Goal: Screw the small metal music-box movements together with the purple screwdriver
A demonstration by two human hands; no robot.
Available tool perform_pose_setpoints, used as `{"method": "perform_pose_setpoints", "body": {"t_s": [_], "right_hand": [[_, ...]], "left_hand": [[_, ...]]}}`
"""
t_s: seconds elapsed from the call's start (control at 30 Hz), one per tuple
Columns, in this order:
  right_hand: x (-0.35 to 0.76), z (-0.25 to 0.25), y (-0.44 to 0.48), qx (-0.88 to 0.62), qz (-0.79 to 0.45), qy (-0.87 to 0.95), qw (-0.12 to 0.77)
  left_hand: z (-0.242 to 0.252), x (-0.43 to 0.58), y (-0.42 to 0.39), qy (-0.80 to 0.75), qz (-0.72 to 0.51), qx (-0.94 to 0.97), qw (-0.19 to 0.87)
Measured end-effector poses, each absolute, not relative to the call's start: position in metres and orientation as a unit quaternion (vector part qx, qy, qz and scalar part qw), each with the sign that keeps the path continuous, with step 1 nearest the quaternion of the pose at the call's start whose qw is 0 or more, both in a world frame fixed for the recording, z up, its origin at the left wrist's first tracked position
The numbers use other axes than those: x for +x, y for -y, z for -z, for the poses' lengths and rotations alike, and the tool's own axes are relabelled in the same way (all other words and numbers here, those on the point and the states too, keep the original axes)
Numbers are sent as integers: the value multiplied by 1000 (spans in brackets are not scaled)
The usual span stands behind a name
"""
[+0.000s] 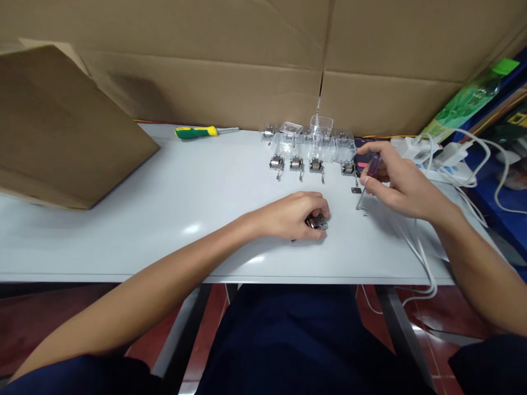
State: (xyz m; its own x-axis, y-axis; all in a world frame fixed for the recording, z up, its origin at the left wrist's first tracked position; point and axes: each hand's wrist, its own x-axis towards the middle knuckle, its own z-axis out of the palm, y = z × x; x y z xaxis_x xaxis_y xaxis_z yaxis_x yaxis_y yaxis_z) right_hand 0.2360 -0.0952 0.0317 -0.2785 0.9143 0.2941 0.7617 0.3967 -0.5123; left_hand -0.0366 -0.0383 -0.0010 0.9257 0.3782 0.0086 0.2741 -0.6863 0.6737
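Left forearm [135, 280] low, right hand [405, 184] raised

Plastic boxes [315, 144] behind a row of music-box movements [295, 163], screwdriver [195, 132] to their left.

A small steel music-box movement [317, 222] sits in the left hand [290, 216], near the middle of the frame. Its shiny metal top shows between the fingers, tilted slightly, with the rest hidden by the curled fingers, and it sits low, just over the bench [164, 230]. Right of it, the right hand [405, 181] pinches a slim screwdriver [373, 165] with a translucent purple handle. The screwdriver leans down and to the left, its thin metal shaft [361, 197] pointing at the bench just beside a small metal bracket [356, 190].
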Motion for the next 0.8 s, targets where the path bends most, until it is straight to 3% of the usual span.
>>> {"method": "perform_pose_setpoints", "body": {"t_s": [0.37, 0.8], "right_hand": [[210, -32, 114, -460, -280, 729, 423], [199, -17, 116, -399, -296, 722, 482]], "left_hand": [[-1, -36, 38, -186, -65, 912, 359], [-4, -38, 38, -187, -96, 901, 379]]}}
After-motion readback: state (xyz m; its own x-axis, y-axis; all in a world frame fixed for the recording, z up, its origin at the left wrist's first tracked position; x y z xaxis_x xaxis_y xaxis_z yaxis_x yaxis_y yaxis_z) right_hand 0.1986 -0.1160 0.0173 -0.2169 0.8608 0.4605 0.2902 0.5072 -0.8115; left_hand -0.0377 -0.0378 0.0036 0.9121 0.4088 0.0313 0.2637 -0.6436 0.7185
